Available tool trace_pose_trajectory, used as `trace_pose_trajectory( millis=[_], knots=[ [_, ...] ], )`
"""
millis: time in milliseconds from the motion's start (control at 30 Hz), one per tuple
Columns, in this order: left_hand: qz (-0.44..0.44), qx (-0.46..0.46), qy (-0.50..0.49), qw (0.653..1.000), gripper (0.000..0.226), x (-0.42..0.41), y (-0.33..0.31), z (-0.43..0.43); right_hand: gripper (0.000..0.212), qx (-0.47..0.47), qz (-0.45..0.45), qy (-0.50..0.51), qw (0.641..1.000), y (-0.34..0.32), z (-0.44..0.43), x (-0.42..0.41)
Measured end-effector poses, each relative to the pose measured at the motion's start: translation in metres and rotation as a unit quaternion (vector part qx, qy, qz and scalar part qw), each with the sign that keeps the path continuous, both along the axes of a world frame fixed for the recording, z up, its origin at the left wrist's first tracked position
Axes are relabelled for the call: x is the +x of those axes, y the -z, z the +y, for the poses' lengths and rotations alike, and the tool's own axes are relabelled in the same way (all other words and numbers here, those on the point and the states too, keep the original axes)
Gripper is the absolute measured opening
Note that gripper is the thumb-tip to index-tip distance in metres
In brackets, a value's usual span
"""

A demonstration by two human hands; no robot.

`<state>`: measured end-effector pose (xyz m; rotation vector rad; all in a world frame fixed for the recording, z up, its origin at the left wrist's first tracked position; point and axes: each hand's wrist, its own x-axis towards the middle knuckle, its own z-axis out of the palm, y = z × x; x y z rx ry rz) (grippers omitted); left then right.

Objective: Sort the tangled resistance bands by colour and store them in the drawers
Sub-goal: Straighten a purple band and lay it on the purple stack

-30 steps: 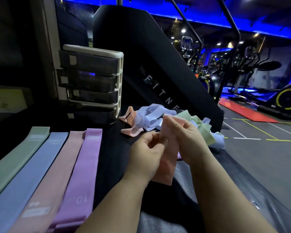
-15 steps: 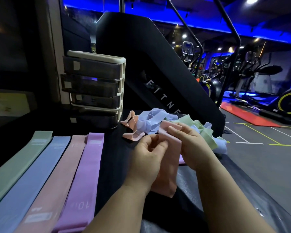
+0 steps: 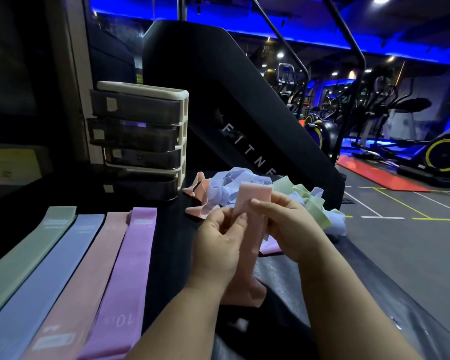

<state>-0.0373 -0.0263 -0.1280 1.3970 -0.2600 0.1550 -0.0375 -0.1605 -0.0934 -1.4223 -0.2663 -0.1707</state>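
Both hands hold one pink resistance band (image 3: 248,245) upright in front of me. My left hand (image 3: 218,245) pinches its left edge and my right hand (image 3: 289,229) grips its right edge near the top. Behind them lies a tangled heap of bands (image 3: 244,185) in light blue, green and salmon pink. On the left, flat bands lie side by side: green (image 3: 29,253), blue (image 3: 47,276), pink (image 3: 89,268) and purple (image 3: 125,281). A small drawer unit (image 3: 140,141) with several smoky drawers stands behind them.
Everything rests on a black surface (image 3: 172,242). A big black machine panel (image 3: 231,113) rises behind the heap. To the right the surface drops off to the gym floor (image 3: 400,242), with exercise machines (image 3: 439,152) further back.
The pink band's top has come up straighter between my hands. My right hand slid a little down its right edge. The view tilted down slightly.
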Motion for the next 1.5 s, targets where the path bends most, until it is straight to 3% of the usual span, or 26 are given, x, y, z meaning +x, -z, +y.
trace_pose_trajectory(
  millis=[167, 267, 333, 467, 600, 767, 933, 1067, 1200, 1333, 1500],
  knots=[
    [0.022, 0.162, 0.054, 0.985, 0.007, -0.004, 0.004, -0.003, 0.018, 0.095, -0.023, 0.036, 0.995, -0.009, 0.003, -0.006],
    [0.027, 0.212, 0.076, 0.974, 0.013, -0.007, 0.004, -0.004, 0.022, 0.156, -0.017, 0.052, 0.986, -0.013, 0.002, -0.008],
    [0.030, 0.221, 0.071, 0.972, 0.008, -0.006, 0.005, -0.004, 0.022, 0.177, -0.015, 0.084, 0.981, -0.014, 0.000, -0.005],
    [0.043, 0.228, 0.091, 0.968, 0.043, -0.006, 0.008, -0.004, 0.020, 0.220, 0.000, 0.162, 0.962, -0.010, -0.011, 0.003],
    [0.071, 0.225, 0.128, 0.963, 0.017, -0.003, 0.013, -0.006, 0.016, 0.261, 0.034, 0.248, 0.932, -0.006, -0.029, 0.010],
    [0.104, 0.165, 0.159, 0.968, 0.013, -0.004, 0.012, -0.006, 0.022, 0.283, 0.065, 0.313, 0.904, 0.004, -0.047, 0.019],
    [0.120, 0.043, 0.117, 0.985, 0.008, 0.002, 0.012, -0.005, 0.018, 0.187, 0.106, 0.301, 0.929, 0.013, -0.034, 0.026],
    [0.096, 0.031, 0.097, 0.990, 0.013, 0.003, 0.011, -0.005, 0.016, 0.035, 0.101, 0.283, 0.953, 0.016, -0.009, 0.025],
    [0.097, 0.034, 0.118, 0.988, 0.021, 0.002, 0.009, -0.005, 0.016, -0.091, 0.152, 0.218, 0.960, 0.017, 0.004, 0.019],
    [0.078, 0.080, 0.063, 0.992, 0.019, 0.002, 0.009, -0.003, 0.015, -0.071, 0.184, 0.147, 0.969, 0.015, 0.003, 0.014],
    [0.052, 0.136, 0.034, 0.989, 0.042, 0.000, 0.007, -0.003, 0.014, -0.089, 0.200, 0.127, 0.967, 0.011, -0.006, 0.011]
  ],
)
